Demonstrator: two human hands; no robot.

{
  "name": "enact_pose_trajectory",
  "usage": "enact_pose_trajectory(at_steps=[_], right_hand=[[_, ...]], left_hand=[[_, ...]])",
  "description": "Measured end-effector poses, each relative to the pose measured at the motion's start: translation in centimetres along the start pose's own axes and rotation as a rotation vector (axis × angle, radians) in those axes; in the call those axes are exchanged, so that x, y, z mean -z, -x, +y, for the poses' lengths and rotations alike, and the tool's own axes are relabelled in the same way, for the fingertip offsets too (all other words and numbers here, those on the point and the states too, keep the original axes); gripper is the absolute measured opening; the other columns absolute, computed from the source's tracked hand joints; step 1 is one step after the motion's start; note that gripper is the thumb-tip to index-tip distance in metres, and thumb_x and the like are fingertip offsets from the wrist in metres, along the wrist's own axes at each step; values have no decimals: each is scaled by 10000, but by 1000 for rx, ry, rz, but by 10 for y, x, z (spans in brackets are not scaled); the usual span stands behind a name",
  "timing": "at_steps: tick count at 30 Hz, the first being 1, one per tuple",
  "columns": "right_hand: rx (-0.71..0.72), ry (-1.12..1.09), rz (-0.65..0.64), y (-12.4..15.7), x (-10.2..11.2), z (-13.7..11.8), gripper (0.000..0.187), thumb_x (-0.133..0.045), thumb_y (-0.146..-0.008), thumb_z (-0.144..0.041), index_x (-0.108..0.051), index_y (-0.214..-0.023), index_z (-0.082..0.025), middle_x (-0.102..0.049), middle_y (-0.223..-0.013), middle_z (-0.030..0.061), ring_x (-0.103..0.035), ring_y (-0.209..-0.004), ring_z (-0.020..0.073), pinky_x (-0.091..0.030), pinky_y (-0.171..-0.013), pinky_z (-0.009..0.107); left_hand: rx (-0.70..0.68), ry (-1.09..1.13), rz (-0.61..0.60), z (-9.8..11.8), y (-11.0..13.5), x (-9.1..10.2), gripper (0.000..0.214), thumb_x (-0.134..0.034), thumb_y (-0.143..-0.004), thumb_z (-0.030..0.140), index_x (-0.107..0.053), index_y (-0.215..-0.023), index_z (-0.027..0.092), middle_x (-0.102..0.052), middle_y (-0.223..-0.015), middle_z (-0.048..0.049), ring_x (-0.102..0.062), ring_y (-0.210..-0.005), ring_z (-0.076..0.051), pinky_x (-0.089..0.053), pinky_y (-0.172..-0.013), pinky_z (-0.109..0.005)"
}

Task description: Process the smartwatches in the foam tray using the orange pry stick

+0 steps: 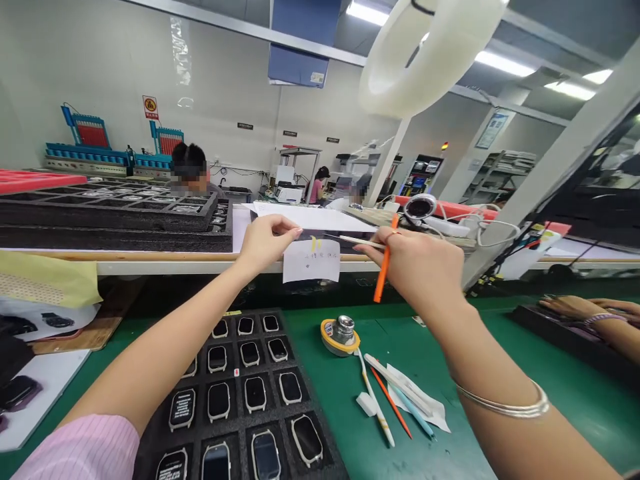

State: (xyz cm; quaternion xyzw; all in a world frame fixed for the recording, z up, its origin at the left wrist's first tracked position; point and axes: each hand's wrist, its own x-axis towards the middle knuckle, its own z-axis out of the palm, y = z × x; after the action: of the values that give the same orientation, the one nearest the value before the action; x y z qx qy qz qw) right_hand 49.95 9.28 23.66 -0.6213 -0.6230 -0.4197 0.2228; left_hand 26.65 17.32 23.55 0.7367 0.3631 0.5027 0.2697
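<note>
Orange marker pen and a thin white stick are clamped together by the fingers of the right hand, on which a ring is worn. The stick's tip is directed toward the left hand, whose thumb and fingertips are brought together at the edge of a dark sheet; whether that sheet is gripped cannot be told. A white paper slip bearing handwriting and a yellow mark is seen just below, and a larger white sheet lies beyond. On the green mat, a steel cylinder in a yellow ring and assorted swabs are left unheld beside a white wipe. Smartwatches are seated in a black foam tray, every visible cell being occupied, and none is in hand. A co-worker's hands are seen at the right, over a dark tray.
</note>
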Motion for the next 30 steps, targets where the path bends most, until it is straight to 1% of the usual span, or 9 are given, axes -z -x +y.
enact_pose_trajectory(at_steps=[4,7,11,14,16,19,24,27,30], right_hand=[[-154,-150,-180,46,-22,11,662,-318,-939,-752,-625,-716,-210,-555,-478,44,-485,-450,190,-228,-477,273],[-214,-323,-368,95,-37,2,613,-372,-907,-762,-596,-698,-232,-531,-449,23,-508,-430,207,-293,-480,277],[-167,-469,-577,168,-53,-22,479,-383,-942,-618,-601,-759,-234,-601,-499,36,-556,-414,234,-362,-458,296],[-124,-541,-652,212,-61,-37,393,-357,-947,-483,-623,-815,-225,-638,-533,65,-621,-455,278,-421,-458,340],[-94,-589,-677,231,-64,-44,329,-369,-934,-404,-645,-900,-229,-716,-666,97,-696,-573,302,-494,-516,371],[-62,-609,-693,241,-62,-48,323,-431,-926,-398,-668,-1049,-216,-749,-853,150,-730,-774,357,-561,-667,437],[-52,-553,-600,234,-52,-56,399,-497,-939,-460,-650,-1207,-207,-682,-794,139,-681,-834,379,-539,-714,473],[-54,-557,-554,233,-48,-64,373,-487,-950,-456,-664,-1185,-227,-702,-855,136,-683,-882,358,-540,-713,447],[-55,-582,-545,236,-46,-68,357,-486,-947,-458,-686,-1138,-232,-708,-864,132,-681,-877,344,-532,-704,438]], left_hand=[[77,-36,-10,-18,18,26,146,-693,-841,304,-743,-850,168,-722,-799,-36,-560,-551,-99,-455,-534,-234],[144,-48,-70,-30,48,39,211,-703,-838,378,-721,-818,168,-716,-811,-26,-539,-508,-77,-445,-525,-229],[279,-31,-221,-49,102,54,262,-728,-805,425,-681,-772,169,-654,-692,5,-524,-509,-81,-390,-495,-209],[403,54,-386,-65,143,66,241,-748,-780,402,-692,-756,169,-639,-671,10,-505,-538,-87,-382,-508,-207],[483,88,-475,-74,166,73,227,-767,-763,386,-708,-751,167,-657,-691,1,-506,-571,-91,-381,-535,-210],[620,90,-610,-79,195,79,240,-784,-766,398,-746,-860,181,-682,-727,1,-493,-574,-88,-366,-541,-210],[763,161,-807,-70,223,72,430,-816,-753,378,-691,-1139,235,-713,-781,24,-500,-538,-83,-389,-533,-205],[748,141,-868,-67,233,68,448,-803,-770,379,-665,-1178,254,-716,-791,35,-523,-526,-89,-407,-545,-212],[659,6,-849,-71,239,68,427,-766,-815,371,-637,-1205,256,-714,-790,48,-525,-498,-88,-408,-562,-222]])
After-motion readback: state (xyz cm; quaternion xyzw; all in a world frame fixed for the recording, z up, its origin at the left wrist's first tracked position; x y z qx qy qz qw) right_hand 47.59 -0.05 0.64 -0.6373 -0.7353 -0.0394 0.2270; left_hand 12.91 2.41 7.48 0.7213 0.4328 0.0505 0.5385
